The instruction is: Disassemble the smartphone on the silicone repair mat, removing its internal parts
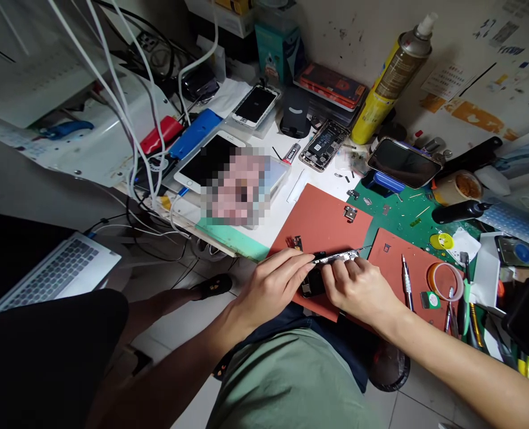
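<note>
On the red-brown mat (322, 214) close to me, an opened phone (338, 256) is held tilted, showing a narrow strip of silvery metal parts. My left hand (276, 277) pinches its left end with thumb and fingers. My right hand (354, 286) is closed against its near side, fingers curled. Below, between the hands, lies a dark phone part (313, 283); I cannot tell whether it joins the held piece. A thin dark strip sticks out rightward past my right hand. A small component (297, 242) and a metal bracket (349, 213) rest on the mat.
A second mat (394, 262) carries a screwdriver (407, 283) and a tape roll (445, 279). Behind are an opened phone (324, 145), a propped phone (404, 162), a yellow spray can (392, 77) and a white phone (211, 158). Cables hang left, near a laptop (54, 268) and another person's leg (166, 301).
</note>
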The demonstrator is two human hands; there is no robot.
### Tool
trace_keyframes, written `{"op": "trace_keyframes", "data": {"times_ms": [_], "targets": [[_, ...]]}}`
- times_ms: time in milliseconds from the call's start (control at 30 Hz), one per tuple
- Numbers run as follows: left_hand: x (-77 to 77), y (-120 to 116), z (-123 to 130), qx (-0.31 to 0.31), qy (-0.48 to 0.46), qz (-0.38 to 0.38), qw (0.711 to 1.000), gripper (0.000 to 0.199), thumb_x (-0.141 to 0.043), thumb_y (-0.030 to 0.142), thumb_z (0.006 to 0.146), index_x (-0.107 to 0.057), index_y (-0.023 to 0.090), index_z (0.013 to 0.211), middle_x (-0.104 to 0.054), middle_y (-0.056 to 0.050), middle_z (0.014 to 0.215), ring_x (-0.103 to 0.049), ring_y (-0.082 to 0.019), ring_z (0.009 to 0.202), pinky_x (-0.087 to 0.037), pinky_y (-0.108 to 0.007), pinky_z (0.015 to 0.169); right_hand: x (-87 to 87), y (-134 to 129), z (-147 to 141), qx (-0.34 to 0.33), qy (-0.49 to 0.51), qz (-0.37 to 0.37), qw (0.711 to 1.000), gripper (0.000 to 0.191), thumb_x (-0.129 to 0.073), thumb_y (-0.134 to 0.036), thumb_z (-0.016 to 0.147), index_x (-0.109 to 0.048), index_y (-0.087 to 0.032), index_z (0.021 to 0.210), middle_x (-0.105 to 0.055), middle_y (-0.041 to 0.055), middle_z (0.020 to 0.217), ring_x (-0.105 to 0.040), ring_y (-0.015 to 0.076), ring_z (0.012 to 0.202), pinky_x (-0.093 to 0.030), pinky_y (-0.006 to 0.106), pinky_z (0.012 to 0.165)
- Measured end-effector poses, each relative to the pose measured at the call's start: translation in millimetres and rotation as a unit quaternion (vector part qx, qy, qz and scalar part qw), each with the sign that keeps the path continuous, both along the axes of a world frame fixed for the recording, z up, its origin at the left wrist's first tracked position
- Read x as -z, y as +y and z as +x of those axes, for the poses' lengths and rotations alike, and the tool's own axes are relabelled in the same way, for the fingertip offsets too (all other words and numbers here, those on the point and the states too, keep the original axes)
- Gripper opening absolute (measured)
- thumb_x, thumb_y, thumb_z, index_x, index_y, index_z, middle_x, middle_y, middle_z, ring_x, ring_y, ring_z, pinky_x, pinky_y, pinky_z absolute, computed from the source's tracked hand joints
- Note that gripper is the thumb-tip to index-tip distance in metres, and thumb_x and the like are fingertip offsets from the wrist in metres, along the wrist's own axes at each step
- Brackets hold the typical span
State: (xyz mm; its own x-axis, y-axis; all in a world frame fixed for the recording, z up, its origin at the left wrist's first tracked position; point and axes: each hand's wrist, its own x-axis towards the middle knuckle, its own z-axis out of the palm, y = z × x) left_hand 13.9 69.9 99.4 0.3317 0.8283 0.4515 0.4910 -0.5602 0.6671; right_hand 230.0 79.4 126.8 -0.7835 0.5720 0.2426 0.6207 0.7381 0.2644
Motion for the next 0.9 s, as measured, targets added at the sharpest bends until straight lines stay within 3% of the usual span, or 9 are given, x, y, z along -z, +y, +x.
{"op": "trace_keyframes", "data": {"times_ms": [200, 567, 900], "targets": [[0.3, -1.0, -0.4, 0.005, -0.003, -0.003, 1.0, 0.021, -0.06, 0.011, 0.107, -0.071, 0.016, 0.124, -0.079, -0.007, 0.11, -0.078, -0.017, 0.104, -0.063, -0.028, 0.1, -4.2, -1.1, -3.7, -0.019, -0.018, 0.004, 1.0, 0.028, -0.049, -0.002, 0.094, -0.057, -0.022, 0.075, -0.057, 0.0031, 0.061, -0.046, 0.0186, 0.05, -0.025, 0.038, 0.059], [1.1, -1.8, -0.4, 0.007, -0.002, -0.006, 1.0, 0.021, -0.058, 0.01, 0.108, -0.07, 0.017, 0.123, -0.078, -0.006, 0.111, -0.075, -0.015, 0.104, -0.063, -0.029, 0.1, 9.0, -8.9, 0.6, -0.043, 0.001, 0.037, 0.998, 0.027, -0.051, -0.006, 0.093, -0.052, -0.023, 0.073, -0.051, -0.0001, 0.058, -0.045, 0.0172, 0.049, -0.023, 0.038, 0.06], [4.8, -3.3, -4.5, 0.019, 0.015, -0.003, 1.0, 0.022, -0.057, 0.009, 0.109, -0.068, 0.016, 0.127, -0.077, -0.005, 0.114, -0.073, -0.014, 0.11, -0.059, -0.025, 0.108, 11.3, -12.0, -3.7, -0.044, 0.008, 0.045, 0.998, 0.02, -0.055, -0.009, 0.096, -0.059, -0.019, 0.079, -0.052, -0.0005, 0.06, -0.047, 0.0173, 0.05, -0.024, 0.038, 0.06]]}}
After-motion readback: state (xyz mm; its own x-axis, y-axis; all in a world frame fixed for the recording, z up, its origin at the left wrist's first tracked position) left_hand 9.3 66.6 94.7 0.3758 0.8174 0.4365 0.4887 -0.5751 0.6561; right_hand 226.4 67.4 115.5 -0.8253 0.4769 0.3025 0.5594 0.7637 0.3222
